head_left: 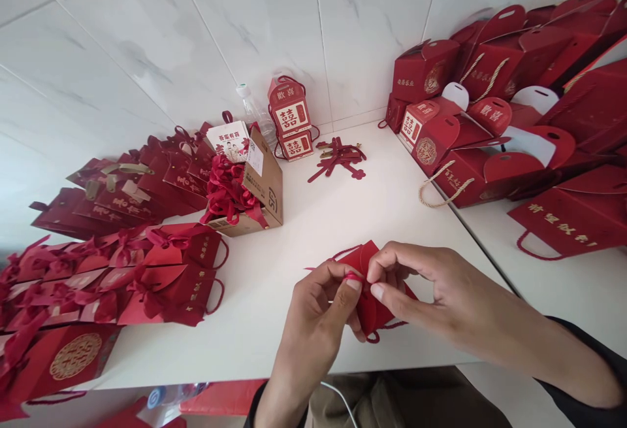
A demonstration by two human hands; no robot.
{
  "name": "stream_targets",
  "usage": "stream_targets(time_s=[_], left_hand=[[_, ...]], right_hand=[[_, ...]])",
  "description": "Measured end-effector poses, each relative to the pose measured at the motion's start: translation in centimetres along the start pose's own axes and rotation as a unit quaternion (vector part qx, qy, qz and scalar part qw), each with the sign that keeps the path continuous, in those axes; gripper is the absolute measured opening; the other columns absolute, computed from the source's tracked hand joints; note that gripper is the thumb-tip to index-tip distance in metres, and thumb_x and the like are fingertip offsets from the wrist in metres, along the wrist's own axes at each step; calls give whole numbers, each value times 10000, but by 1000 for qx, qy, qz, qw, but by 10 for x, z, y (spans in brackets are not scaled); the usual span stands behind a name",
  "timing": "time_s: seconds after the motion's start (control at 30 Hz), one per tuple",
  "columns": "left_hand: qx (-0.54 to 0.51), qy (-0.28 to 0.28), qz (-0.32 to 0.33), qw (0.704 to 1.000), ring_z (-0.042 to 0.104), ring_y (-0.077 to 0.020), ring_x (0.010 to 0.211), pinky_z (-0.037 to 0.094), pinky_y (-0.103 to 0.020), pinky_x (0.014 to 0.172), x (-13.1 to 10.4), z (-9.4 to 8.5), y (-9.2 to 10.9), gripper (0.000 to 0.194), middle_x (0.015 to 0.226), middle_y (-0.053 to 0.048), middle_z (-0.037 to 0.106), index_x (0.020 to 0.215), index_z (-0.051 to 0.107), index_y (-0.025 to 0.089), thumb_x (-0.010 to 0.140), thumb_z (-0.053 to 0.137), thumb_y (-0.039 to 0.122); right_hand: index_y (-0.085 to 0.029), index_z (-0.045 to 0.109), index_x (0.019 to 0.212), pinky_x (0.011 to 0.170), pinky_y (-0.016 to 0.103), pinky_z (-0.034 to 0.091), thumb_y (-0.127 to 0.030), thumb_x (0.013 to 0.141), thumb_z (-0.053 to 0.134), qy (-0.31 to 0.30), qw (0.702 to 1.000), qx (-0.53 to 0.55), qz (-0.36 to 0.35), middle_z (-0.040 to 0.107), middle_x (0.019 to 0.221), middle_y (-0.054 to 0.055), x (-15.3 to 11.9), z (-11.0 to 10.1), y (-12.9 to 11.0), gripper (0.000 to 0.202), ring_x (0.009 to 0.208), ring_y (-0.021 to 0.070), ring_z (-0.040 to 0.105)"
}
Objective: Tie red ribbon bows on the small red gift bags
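A small red gift box [376,315] sits at the white table's front edge, directly beneath both hands, and a dark red cord handle [373,336] sticks out on its near side. Over the box top, a red ribbon [353,277] is looped between the thumb and forefinger of my left hand [318,313]. My right hand [431,278] comes in from the right, its thumb and forefinger closed in a pinch on the ribbon close by the left fingertips. The exact piece in the right pinch is mostly hidden.
Ribbon-tied red boxes [161,278] stand in rows on the left, red bags [132,186] behind them. A cardboard box [264,180] holds ribbons and cards. Flat red strips [340,159] lie near stacked boxes [291,117]; larger red boxes [490,166] crowd the right.
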State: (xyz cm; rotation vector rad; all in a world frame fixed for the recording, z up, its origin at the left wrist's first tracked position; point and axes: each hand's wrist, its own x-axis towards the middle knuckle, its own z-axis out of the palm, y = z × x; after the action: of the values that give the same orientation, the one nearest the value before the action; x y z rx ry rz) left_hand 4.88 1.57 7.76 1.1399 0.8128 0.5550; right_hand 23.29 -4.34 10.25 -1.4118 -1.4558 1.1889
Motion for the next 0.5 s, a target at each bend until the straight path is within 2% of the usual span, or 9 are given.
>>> stream_targets(time_s=[0.17, 0.27, 0.4, 0.5], left_hand=[[26, -14, 8, 1000, 582, -79, 525, 505, -216, 532, 1, 1, 4, 304, 709, 17, 643, 972, 638, 145, 962, 677, 446], [29, -19, 3, 999, 559, -70, 540, 492, -213, 518, 1, -1, 4, 269, 768, 16, 635, 988, 617, 153, 970, 665, 418], [26, -21, -1, 999, 541, -68, 557, 473, -206, 512, 0, -1, 3, 177, 809, 25, 639, 1031, 553, 183, 979, 641, 328], [21, -20, -7, 1000, 518, -70, 549, 441, -200, 503, 1, -2, 3, 165, 767, 51, 623, 1044, 487, 210, 981, 619, 287]], right_hand=[[-309, 690, 1115, 597, 175, 518, -219, 1005, 586, 35, 995, -73, -58, 739, 949, -48, 2, 3, 6, 176, 734, 94, 663], [-287, 704, 1046, 653, 176, 522, -214, 1013, 588, 47, 990, -103, -85, 730, 980, -39, 4, 4, 9, 141, 769, 87, 667], [-268, 679, 952, 640, 175, 514, -226, 1030, 576, 33, 993, -95, -63, 720, 944, -39, 5, 5, 11, 136, 749, 86, 662], [-282, 670, 1034, 707, 192, 529, -230, 1040, 559, 28, 993, -91, -63, 727, 1002, -36, 5, 5, 11, 123, 806, 97, 681]])
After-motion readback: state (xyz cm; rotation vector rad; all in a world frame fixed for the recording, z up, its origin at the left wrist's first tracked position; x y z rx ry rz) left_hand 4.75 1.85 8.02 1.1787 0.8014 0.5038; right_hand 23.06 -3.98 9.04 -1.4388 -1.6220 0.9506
